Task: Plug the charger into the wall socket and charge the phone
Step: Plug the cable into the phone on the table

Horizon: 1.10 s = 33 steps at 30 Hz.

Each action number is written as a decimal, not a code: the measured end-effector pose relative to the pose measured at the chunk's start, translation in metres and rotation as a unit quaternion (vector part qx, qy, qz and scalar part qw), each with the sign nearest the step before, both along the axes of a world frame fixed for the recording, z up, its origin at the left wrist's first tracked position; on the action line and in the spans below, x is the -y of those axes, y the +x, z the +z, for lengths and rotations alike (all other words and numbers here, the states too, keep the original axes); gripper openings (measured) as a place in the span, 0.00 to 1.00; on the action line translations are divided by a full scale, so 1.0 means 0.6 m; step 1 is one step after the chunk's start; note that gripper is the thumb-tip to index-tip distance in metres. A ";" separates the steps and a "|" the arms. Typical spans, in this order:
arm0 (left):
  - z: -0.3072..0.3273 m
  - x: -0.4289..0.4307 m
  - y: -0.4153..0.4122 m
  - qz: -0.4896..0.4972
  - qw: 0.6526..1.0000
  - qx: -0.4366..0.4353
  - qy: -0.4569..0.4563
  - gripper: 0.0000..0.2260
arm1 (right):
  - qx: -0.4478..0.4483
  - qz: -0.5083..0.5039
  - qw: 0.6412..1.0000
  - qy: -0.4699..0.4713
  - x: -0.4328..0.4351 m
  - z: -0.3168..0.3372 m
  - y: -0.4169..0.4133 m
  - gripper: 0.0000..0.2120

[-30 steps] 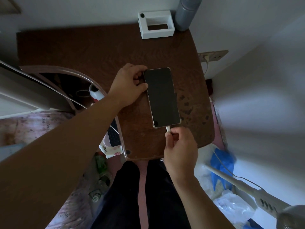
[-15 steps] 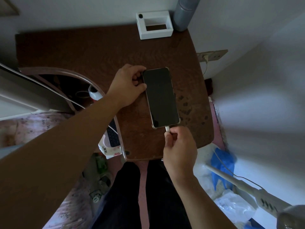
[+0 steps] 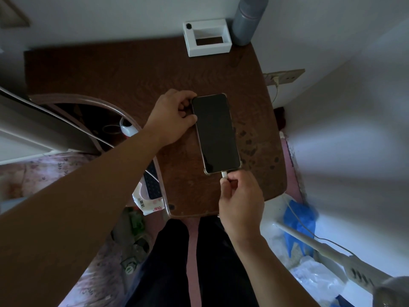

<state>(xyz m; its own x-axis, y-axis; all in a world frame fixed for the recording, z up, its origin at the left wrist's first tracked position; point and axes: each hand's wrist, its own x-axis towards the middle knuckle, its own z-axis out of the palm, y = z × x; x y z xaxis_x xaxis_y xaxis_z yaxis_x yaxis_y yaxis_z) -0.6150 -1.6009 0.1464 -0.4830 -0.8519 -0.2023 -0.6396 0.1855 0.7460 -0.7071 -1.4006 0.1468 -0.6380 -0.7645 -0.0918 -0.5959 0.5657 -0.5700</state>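
A dark-screened phone (image 3: 215, 132) in a clear case lies flat on the brown wooden table (image 3: 110, 72). My left hand (image 3: 171, 117) holds its upper left edge between thumb and fingers. My right hand (image 3: 240, 198) pinches the white cable plug (image 3: 224, 174), which sits at the phone's bottom port. The wall socket (image 3: 284, 76) is on the wall past the table's right edge, with a white charger plugged in and a thin cable hanging below it.
A white rectangular holder (image 3: 207, 41) and a grey bottle (image 3: 249, 18) stand at the table's far edge. A curved chair back (image 3: 99, 103) is at the left. A white fan pole (image 3: 314, 242), blue bag (image 3: 298, 216) and plastic lie on the floor to the right.
Hardly anything has moved. Both hands keep their grips, and the plug stays at the phone's bottom port.
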 end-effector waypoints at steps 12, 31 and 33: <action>-0.004 -0.001 0.001 0.008 1.000 -0.012 -0.002 0.22 | 0.006 0.006 1.000 -0.006 0.000 -0.001 -0.005 0.04; -0.010 0.002 0.002 0.010 1.000 -0.028 -0.002 0.22 | 0.017 0.008 1.000 -0.012 0.002 -0.002 -0.008 0.04; -0.010 0.002 0.001 0.014 0.999 -0.030 0.001 0.22 | 0.017 0.007 1.000 -0.011 0.002 -0.002 -0.009 0.04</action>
